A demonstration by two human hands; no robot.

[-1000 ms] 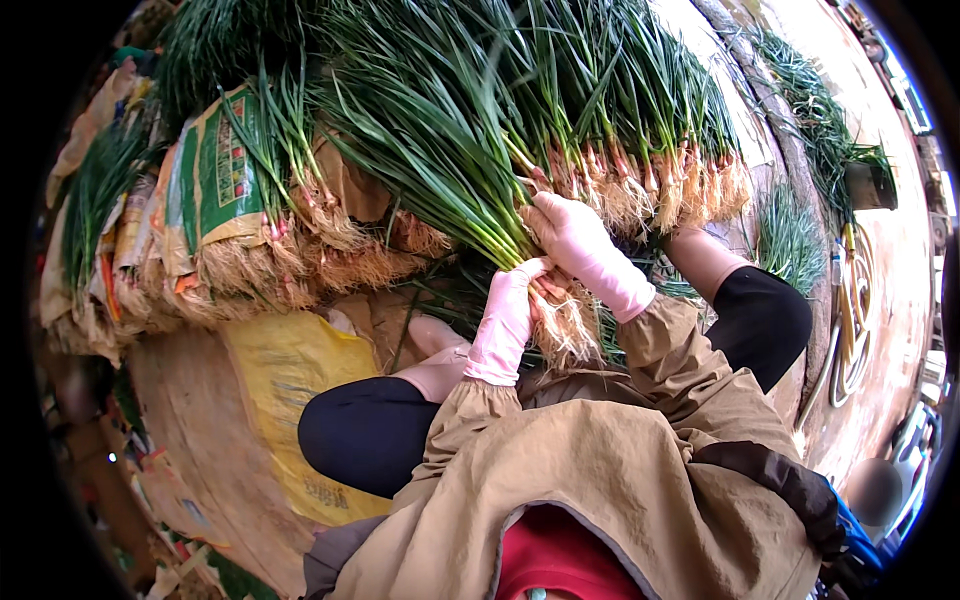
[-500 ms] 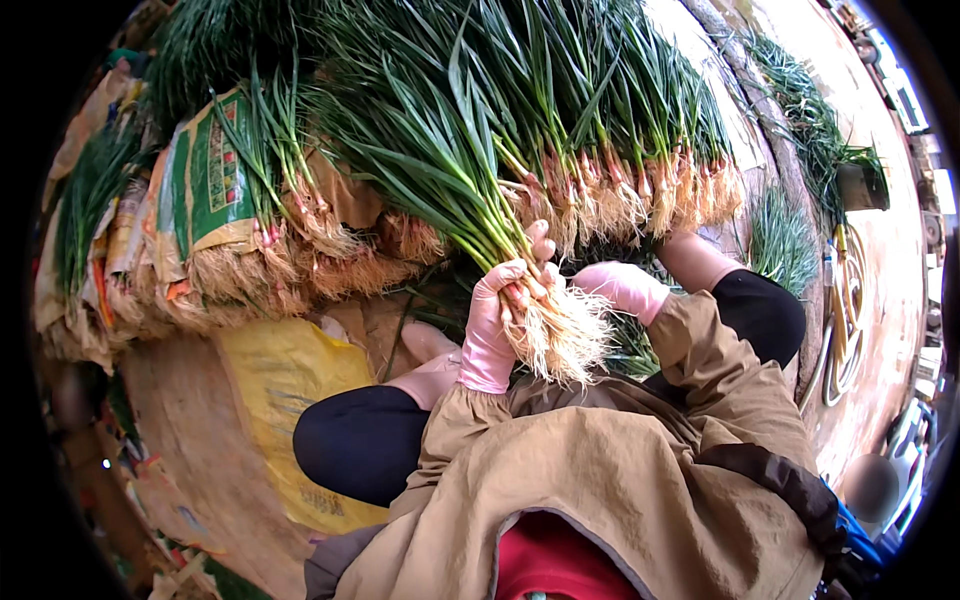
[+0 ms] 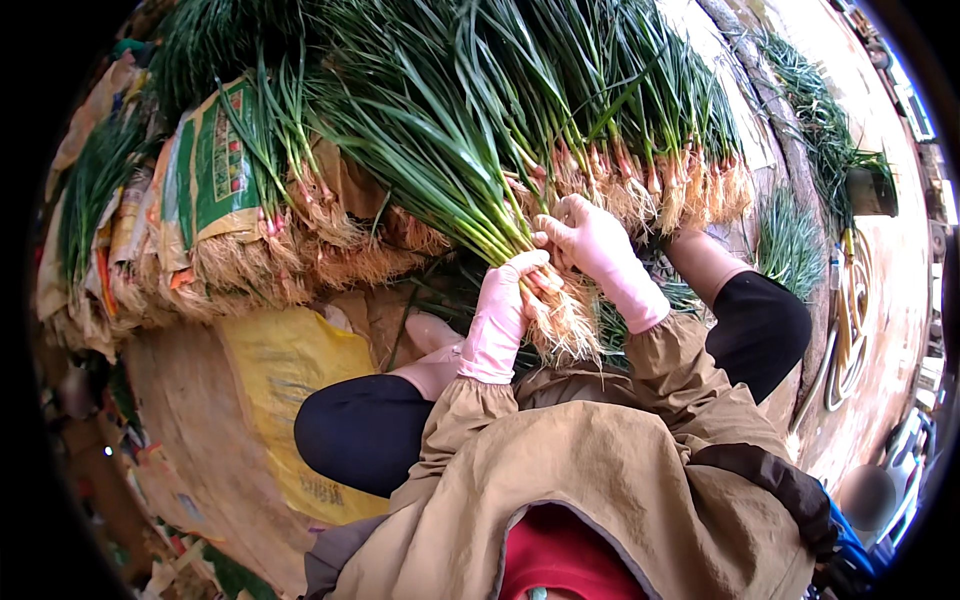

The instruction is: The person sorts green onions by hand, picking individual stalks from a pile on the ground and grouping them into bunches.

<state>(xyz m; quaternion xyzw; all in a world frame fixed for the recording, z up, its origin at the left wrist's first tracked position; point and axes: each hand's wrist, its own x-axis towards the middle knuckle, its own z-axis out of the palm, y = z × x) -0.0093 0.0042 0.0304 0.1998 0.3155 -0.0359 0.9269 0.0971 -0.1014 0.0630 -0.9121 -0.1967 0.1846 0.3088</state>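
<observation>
Left hand [image 3: 505, 310], in a pink glove, closed in a firm grip around a bunch of green onions [image 3: 470, 215], just above the pale tangled roots [image 3: 562, 322]. Bunch slanting up and to the left from that grip, leaves fanning out over the stacked pile of onions [image 3: 620, 130] beyond. Roots hanging just below and to the right of the grip, over the lap.

Right hand [image 3: 590, 240], also gloved in pink, just above and to the right of the left grip, fingers curled on stalks at the near edge of the pile, touching the bunch's stems; whether closed on a single stalk or only pressing, impossible to tell.

Against half a second ago: right hand now up at the stalks, no longer low beside the roots with its back turned upward. Bunch lower and tilted more to the left, roots less splayed, drawn in tighter under the left grip. Left hand in much the same place, wrist turned slightly.

Left of the grip, further root ends of laid bundles [image 3: 290, 260] on a green and yellow printed sack [image 3: 215, 170]. Below and left, a yellow sack [image 3: 285, 370] flat on the ground beside a black-clad knee [image 3: 350, 440]. Tan jacket sleeves [image 3: 670, 350] reaching down from both wrists.
</observation>
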